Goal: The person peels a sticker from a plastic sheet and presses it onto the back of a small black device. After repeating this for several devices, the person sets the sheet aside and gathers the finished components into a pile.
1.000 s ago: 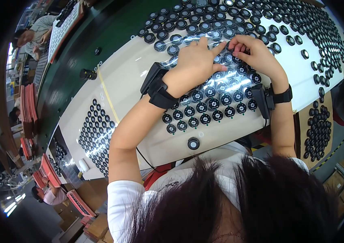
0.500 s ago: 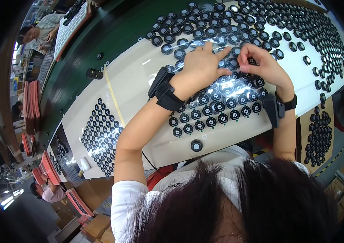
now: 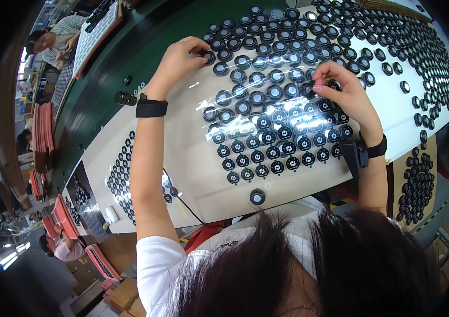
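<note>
My left hand [image 3: 178, 62] reaches to the far left corner of the cluster of small round black caps and pinches one black cap [image 3: 207, 54] between thumb and fingers. My right hand [image 3: 347, 95] rests on the right side of a shiny clear film sheet [image 3: 245, 113] that covers rows of caps, its fingertips closed on a cap [image 3: 333, 84] at the sheet's edge. Both wrists wear black bands. The caps lie in neat rows on a beige board [image 3: 193, 158].
Many loose black caps [image 3: 404, 47] spread over the white table to the right. A single cap [image 3: 257, 196] lies near the board's front edge. More cap sheets [image 3: 121, 169] sit at left and on a brown board [image 3: 417, 185] at right. Other people work at far left.
My left hand has left the middle of the sheet and stretched out to the far left caps. My right hand stayed on the sheet's right side.
</note>
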`<control>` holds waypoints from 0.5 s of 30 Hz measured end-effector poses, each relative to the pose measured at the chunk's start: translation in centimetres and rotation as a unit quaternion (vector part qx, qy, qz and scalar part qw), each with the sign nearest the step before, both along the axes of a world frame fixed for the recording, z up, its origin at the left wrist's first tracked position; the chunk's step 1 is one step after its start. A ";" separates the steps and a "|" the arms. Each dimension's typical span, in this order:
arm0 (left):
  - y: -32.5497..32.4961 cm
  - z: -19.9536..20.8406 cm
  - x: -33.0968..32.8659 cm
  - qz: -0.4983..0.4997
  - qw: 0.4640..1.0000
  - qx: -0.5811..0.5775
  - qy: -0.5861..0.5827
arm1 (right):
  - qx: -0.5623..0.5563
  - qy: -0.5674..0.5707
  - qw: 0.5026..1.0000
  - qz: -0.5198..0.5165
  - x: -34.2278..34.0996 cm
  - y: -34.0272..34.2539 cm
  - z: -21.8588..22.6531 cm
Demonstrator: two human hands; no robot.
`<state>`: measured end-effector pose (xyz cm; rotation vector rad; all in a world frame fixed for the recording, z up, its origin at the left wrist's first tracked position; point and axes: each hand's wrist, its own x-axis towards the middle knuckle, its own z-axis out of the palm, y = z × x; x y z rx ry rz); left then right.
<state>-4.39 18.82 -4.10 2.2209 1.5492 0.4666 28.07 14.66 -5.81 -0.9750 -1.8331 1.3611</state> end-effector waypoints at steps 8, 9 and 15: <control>1.3 -0.8 -0.5 0.015 0.997 -0.078 -0.018 | -0.014 -0.009 1.000 0.006 -0.7 0.4 -0.4; 1.2 -0.9 -0.5 0.015 0.997 -0.078 -0.019 | -0.015 -0.010 1.000 0.004 -0.8 0.4 -0.5; 1.0 -1.4 -1.1 0.000 0.993 -0.107 -0.055 | -0.026 0.006 1.000 0.001 -0.9 0.7 -0.9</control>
